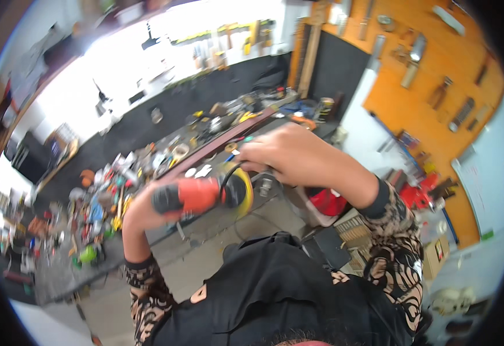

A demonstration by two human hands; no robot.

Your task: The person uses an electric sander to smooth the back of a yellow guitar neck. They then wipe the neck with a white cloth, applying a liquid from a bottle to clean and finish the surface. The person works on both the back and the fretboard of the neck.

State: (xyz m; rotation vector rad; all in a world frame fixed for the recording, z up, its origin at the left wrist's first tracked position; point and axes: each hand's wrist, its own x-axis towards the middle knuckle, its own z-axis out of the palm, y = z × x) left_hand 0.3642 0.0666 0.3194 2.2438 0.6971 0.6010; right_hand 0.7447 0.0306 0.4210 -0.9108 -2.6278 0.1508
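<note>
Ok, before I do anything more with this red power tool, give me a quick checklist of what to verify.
1. Left hand around the red power tool body: ok, fingers wrap the handle.
2. Right hand at the yellow disc end: ok, but it hides what the fingers do there.
3. Black cord: not ok, it loops close against the disc.
4. Disc turning or still: cannot tell.
5. Workbench behind: not ok, crowded with loose tools.
6. Eye or hand protection: cannot tell for eyes; both hands bare.
</note>
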